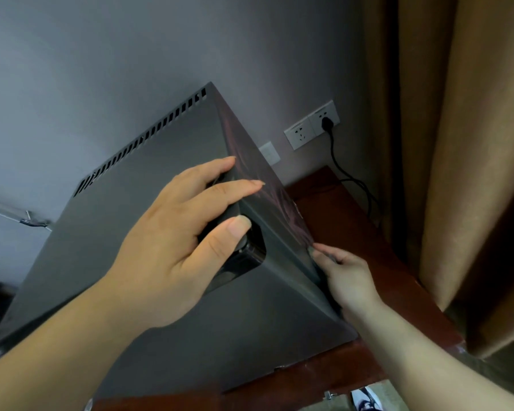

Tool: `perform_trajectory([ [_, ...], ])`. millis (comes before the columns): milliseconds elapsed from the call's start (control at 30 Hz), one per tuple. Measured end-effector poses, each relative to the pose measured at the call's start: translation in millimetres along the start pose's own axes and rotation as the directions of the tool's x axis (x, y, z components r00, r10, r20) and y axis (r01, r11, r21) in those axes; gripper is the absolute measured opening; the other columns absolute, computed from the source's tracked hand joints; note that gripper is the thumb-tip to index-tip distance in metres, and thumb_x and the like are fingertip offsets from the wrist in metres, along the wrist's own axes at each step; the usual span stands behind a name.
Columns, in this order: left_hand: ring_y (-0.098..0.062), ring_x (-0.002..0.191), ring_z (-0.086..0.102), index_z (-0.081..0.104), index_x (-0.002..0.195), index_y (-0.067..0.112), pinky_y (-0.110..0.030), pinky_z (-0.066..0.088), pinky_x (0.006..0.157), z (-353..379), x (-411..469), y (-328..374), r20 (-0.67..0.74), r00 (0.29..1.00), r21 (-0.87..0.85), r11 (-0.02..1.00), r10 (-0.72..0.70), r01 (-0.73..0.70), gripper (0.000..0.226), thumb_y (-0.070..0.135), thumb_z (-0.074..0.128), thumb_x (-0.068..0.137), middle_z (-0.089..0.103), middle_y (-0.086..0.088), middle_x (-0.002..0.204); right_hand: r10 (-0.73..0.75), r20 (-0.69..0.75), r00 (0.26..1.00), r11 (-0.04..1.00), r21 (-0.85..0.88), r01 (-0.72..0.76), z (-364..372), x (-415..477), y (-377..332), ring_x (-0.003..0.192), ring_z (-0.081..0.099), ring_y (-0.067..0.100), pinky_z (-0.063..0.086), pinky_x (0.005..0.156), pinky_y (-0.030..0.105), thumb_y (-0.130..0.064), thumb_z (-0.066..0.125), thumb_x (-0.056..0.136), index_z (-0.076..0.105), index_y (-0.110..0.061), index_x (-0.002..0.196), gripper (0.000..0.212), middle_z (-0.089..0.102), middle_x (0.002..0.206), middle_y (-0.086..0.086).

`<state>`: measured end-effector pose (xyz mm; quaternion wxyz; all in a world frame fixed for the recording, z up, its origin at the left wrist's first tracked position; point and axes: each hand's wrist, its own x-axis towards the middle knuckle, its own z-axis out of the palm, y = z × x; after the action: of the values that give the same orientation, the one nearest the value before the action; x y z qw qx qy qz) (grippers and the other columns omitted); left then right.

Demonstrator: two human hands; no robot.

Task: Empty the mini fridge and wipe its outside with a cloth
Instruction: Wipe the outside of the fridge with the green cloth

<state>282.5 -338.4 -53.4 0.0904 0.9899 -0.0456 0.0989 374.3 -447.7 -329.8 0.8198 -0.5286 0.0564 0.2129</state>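
- Head view: we see the grey mini fridge (pixel 149 232) sitting on a reddish-brown wooden counter (pixel 347 232), its top panel filling the middle of the picture.
- Our left hand (pixel 172 247) rests on the fridge top, fingers spread and bent over the front edge, thumb pressed by a dark recess (pixel 244 262) cut into the top near that edge.
- Our right hand (pixel 346 277) is curled at the fridge's near front corner, fingertips gripping the edge of the dark door (pixel 267 185).
- A row of vent slots (pixel 143 140) runs along the fridge's far edge, next to the grey wall (pixel 131 54).
- Beyond the fridge's door side, a white double socket (pixel 312 124) sits on the wall with a black plug and cable (pixel 341 170) hanging from it towards the counter.
- Further out from that side hangs a tan curtain (pixel 472 143).
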Motion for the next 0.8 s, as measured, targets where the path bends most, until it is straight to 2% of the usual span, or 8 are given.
perform_trajectory([
  [67, -0.007, 0.146, 0.032, 0.055, 0.138, 0.042, -0.049, 0.039, 0.112, 0, 1, -1, 0.005, 1.0, 0.012, 1.0, 0.002, -0.002, 0.045, 0.051, 0.035, 0.098, 0.038, 0.02, 0.154, -0.092, 0.056, 0.994, 0.996, 0.017, 0.091, 12, -4, -16, 0.104, 0.071, 0.01, 0.053, 0.098, 0.034, -0.028, 0.078, 0.087, 0.08, -0.028, 0.104, 0.018, 0.078, 0.104, -0.008],
  [133, -0.008, 0.146, 0.032, 0.054, 0.139, 0.042, -0.049, 0.04, 0.111, 1, 1, -2, 0.004, 1.0, 0.018, 1.0, 0.006, -0.006, 0.046, 0.052, 0.035, 0.098, 0.038, 0.021, 0.154, -0.124, 0.083, 0.989, 0.992, 0.049, 0.12, 16, -9, -21, 0.106, 0.071, 0.009, 0.052, 0.098, 0.032, -0.025, 0.076, 0.088, 0.079, -0.026, 0.108, 0.019, 0.077, 0.106, -0.008],
  [267, -0.003, 0.144, 0.032, 0.051, 0.142, 0.037, -0.046, 0.04, 0.112, 0, 0, -1, -0.011, 1.0, 0.015, 1.0, 0.015, -0.015, 0.051, 0.053, 0.034, 0.098, 0.038, 0.023, 0.153, -0.05, 0.02, 0.999, 0.997, 0.054, 0.049, 17, -11, -28, 0.104, 0.071, 0.01, 0.053, 0.103, 0.043, -0.028, 0.078, 0.087, 0.08, -0.031, 0.101, 0.015, 0.077, 0.105, -0.006],
  [433, -0.004, 0.144, 0.034, 0.046, 0.147, 0.027, -0.041, 0.039, 0.113, 1, 2, -1, -0.031, 0.999, 0.002, 1.0, 0.019, -0.019, 0.057, 0.051, 0.037, 0.097, 0.042, 0.02, 0.152, -0.267, 0.171, 0.948, 0.963, 0.085, 0.256, 45, -19, -71, 0.111, 0.069, 0.009, 0.051, 0.1, 0.035, -0.028, 0.075, 0.09, 0.078, -0.031, 0.111, 0.022, 0.076, 0.111, -0.01],
  [567, -0.003, 0.144, 0.033, 0.043, 0.149, 0.026, -0.038, 0.038, 0.114, 2, 1, 0, -0.045, 0.999, 0.003, 1.0, 0.009, -0.009, 0.061, 0.053, 0.037, 0.095, 0.041, 0.018, 0.153, -0.188, 0.075, 0.979, 0.981, 0.057, 0.184, 43, -19, -71, 0.107, 0.07, 0.008, 0.052, 0.104, 0.044, -0.031, 0.077, 0.087, 0.079, -0.033, 0.103, 0.016, 0.077, 0.107, -0.01],
  [600, -0.002, 0.144, 0.033, 0.042, 0.15, 0.025, -0.037, 0.037, 0.114, 3, 1, 1, -0.048, 0.999, 0.003, 1.0, 0.0, 0.0, 0.063, 0.054, 0.037, 0.094, 0.041, 0.017, 0.153, -0.182, 0.09, 0.979, 0.982, 0.07, 0.176, 45, -21, -75, 0.107, 0.07, 0.009, 0.052, 0.103, 0.044, -0.032, 0.078, 0.087, 0.08, -0.033, 0.103, 0.017, 0.077, 0.107, -0.009],
  [733, -0.004, 0.145, 0.033, 0.039, 0.152, 0.026, -0.042, 0.039, 0.114, 5, 2, -1, -0.041, 0.999, 0.005, 1.0, -0.02, 0.02, 0.067, 0.056, 0.037, 0.092, 0.039, 0.015, 0.155, -0.326, 0.217, 0.92, 0.944, 0.123, 0.305, 57, -35, -103, 0.11, 0.069, 0.005, 0.051, 0.1, 0.033, -0.026, 0.076, 0.089, 0.078, -0.029, 0.111, 0.023, 0.076, 0.112, -0.011],
  [800, -0.004, 0.144, 0.034, 0.039, 0.151, 0.024, -0.042, 0.04, 0.113, 5, 1, 0, -0.044, 0.999, -0.001, 1.0, -0.022, 0.022, 0.068, 0.055, 0.038, 0.091, 0.04, 0.014, 0.154, -0.319, 0.202, 0.926, 0.947, 0.102, 0.304, 57, -34, -104, 0.111, 0.069, 0.006, 0.052, 0.102, 0.037, -0.026, 0.075, 0.089, 0.077, -0.029, 0.113, 0.024, 0.075, 0.113, -0.01],
])
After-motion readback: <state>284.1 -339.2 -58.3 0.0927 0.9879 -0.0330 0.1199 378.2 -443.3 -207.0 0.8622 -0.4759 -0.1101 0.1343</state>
